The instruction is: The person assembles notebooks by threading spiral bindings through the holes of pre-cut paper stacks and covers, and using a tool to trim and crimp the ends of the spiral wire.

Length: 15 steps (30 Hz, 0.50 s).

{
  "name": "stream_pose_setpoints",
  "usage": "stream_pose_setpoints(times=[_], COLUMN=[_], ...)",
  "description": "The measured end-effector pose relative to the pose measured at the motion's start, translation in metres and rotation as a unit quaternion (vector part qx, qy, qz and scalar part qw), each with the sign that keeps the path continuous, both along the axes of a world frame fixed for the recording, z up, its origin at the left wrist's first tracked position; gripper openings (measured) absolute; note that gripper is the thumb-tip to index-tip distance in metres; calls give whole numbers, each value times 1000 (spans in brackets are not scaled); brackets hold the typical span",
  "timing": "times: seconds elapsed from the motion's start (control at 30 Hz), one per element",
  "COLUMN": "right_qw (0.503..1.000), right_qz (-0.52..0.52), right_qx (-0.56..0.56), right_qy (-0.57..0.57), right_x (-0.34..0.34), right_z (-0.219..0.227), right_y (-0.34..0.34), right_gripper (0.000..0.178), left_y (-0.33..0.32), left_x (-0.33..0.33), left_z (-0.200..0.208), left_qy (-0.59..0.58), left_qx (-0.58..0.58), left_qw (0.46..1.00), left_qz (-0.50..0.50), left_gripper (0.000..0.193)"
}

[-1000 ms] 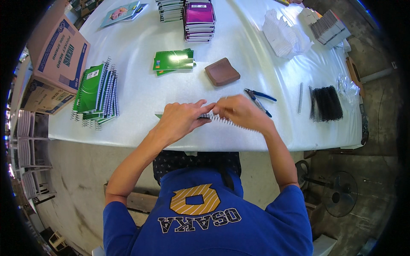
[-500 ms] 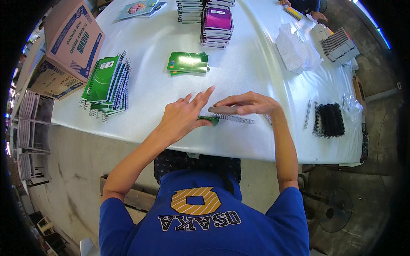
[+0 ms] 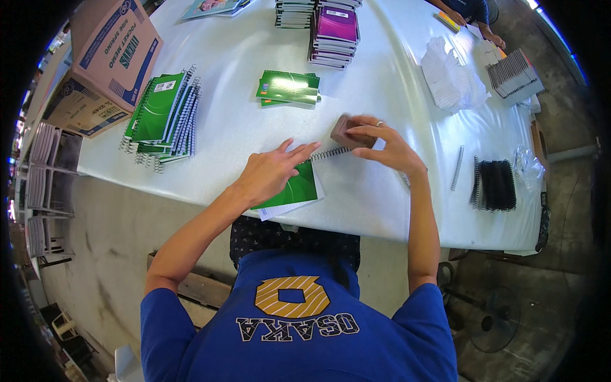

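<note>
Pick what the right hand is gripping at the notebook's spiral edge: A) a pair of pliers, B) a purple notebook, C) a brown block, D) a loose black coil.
C: the right hand closes over a small brown block at the wire spiral of the green notebook, which the left hand presses flat.

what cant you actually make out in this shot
- Head view: most of the green notebook cover lies under the left hand.
- Head view: the right hand covers part of the brown block, so its full shape is unclear.
- Head view: whether the wire spiral is fully threaded is too small to tell.
- Head view: the other person's hands are cut off by the top edge.
</note>
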State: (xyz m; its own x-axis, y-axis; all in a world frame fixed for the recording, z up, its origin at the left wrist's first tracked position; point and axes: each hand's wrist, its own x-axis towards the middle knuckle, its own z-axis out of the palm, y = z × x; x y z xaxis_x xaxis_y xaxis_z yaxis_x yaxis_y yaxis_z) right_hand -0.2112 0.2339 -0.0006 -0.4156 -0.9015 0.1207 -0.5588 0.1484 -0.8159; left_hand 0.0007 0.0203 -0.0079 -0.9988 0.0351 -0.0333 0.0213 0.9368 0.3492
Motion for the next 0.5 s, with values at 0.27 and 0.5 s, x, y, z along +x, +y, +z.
stream_pose_setpoints(times=[0.27,0.5], right_qw=[955,990], right_qz=[14,-41], right_qx=[1,-96], right_qy=[297,90], right_x=[86,115], right_z=[-26,10], right_y=[-49,-38], right_gripper=[19,19], left_y=[0,-30], left_x=[3,10], left_z=[-26,24], left_qy=[60,-98], left_qx=[59,136], left_qw=[995,986], left_qz=[46,-6], left_gripper=[84,73])
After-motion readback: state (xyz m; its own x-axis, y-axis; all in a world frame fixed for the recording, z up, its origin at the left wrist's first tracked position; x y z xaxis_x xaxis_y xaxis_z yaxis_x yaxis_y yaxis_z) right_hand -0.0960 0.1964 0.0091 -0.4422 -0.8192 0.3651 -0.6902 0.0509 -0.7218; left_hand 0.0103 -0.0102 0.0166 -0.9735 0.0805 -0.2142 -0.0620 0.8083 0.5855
